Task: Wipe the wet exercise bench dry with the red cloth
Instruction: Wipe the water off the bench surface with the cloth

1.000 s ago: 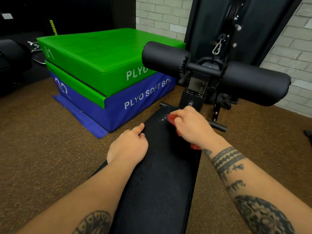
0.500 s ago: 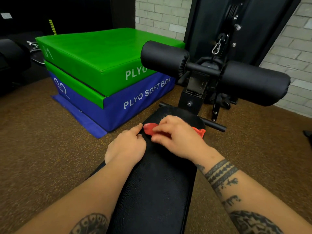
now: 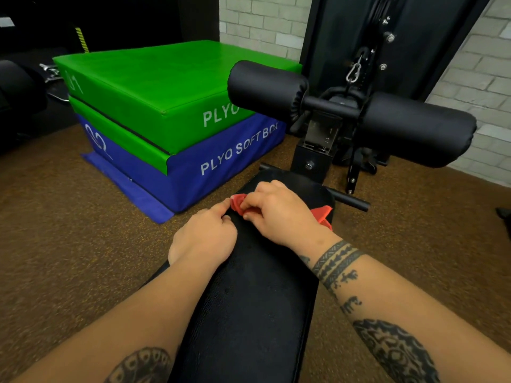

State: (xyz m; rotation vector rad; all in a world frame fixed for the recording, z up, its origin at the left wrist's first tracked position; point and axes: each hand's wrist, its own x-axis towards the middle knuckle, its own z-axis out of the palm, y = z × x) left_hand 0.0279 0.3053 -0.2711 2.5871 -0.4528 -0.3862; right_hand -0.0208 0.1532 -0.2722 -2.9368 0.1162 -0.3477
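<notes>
Leftward over the far end of the bench (image 3: 249, 313), the right hand (image 3: 279, 214) has dragged the red cloth (image 3: 322, 214), fingers curled on it. The left hand (image 3: 203, 239), fisted, rests on the bench's left edge, index tip just beside the cloth.

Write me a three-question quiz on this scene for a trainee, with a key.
1. True or false: the right hand holds the red cloth on the black bench pad.
2. What colour is the top plyo box? A blue, B green, C red.
3. Fill in: the left hand rests at the pad's ___ edge.

Key: 1 true; 2 B; 3 left.
</notes>
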